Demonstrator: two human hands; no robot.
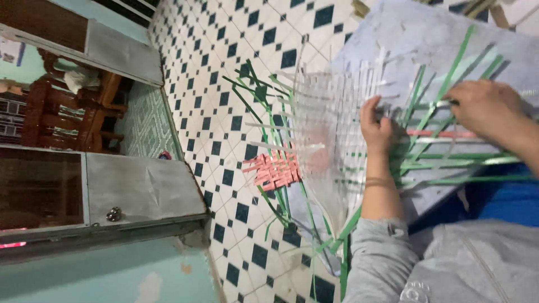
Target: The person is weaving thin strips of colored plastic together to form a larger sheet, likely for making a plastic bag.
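A half-woven piece of plastic strapping lies across a grey board (426, 39). Its woven panel of clear-white strips (331, 123) rises toward the tiled floor, and loose green strips (449, 163) fan out from it over the board. My left hand (376, 126), in a grey sleeve, grips the panel's edge where white and green strips cross. My right hand (485, 106) is curled over the green strips, fingers pinching one near a pink strip (443, 133).
A small pink woven patch (275, 169) and more green strips (252, 90) lie on the white-and-dark tiled floor (224, 45). A grey metal door (143, 188) and a wooden chair (67, 109) are beyond. Blue cloth (505, 199) lies by my lap.
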